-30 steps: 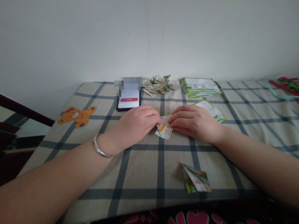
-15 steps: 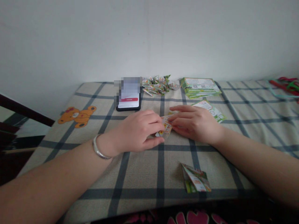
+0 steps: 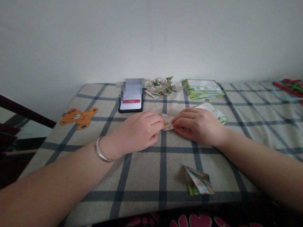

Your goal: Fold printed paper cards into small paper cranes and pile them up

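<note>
Between my two hands, over the middle of the table, is a small folded paper (image 3: 168, 122) with coloured print. My left hand (image 3: 144, 130) is closed on its left end, fingers pinched together, a silver bangle on the wrist. Closed on the right end is my right hand (image 3: 196, 126), its fingertips pressed on the paper. Both hands cover parts of it. Nearer to me lies another folded paper piece (image 3: 199, 181), green and white, partly standing up. Just behind my right hand a flat printed leaflet (image 3: 214, 112) lies partly hidden.
A phone (image 3: 130, 97) with a lit screen lies at the back, beside a heap of folded paper pieces (image 3: 161, 86). Right of these is a stack of leaflets (image 3: 203, 88). A bear cutout (image 3: 79, 117) is on the left of the checked tablecloth (image 3: 142, 176); red and green items (image 3: 290, 86) lie far right.
The paper between my hands now lies flatter, with more of its printed face showing. My left fingers have drawn together and shifted slightly left; my right fingers have curled in.
</note>
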The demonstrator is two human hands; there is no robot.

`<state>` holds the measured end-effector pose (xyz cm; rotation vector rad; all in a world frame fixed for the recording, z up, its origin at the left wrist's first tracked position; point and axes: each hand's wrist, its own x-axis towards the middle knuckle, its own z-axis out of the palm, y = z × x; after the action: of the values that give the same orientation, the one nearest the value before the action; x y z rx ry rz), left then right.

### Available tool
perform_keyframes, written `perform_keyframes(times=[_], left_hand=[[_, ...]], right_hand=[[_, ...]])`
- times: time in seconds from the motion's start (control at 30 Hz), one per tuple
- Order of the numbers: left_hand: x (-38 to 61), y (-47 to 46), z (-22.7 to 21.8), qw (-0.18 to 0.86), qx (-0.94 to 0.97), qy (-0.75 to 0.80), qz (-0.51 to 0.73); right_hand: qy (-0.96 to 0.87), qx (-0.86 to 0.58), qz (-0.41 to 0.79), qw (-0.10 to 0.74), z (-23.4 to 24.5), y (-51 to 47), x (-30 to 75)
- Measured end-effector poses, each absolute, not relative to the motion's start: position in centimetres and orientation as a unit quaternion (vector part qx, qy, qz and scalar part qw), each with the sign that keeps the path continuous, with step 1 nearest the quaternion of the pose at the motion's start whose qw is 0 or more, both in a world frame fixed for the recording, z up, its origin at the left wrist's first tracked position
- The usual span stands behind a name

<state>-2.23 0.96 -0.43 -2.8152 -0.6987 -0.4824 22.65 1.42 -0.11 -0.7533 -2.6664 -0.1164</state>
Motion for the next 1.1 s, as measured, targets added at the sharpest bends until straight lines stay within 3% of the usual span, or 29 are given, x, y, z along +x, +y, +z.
perform_keyframes(times=[0.6, 1.1], left_hand=[[-1.9, 1.1, -0.2, 0.038, -0.935, -0.309, -0.171], [-1.1, 1.2, -0.6, 0.018, -0.908, -0.361, -0.211]], right_hand=[[-0.947, -0.286, -0.025, 0.144, 0.5, 0.6, 22.5], [-0.903, -0.370, 0.011, 0.217, -0.3, 0.9, 21.0]])
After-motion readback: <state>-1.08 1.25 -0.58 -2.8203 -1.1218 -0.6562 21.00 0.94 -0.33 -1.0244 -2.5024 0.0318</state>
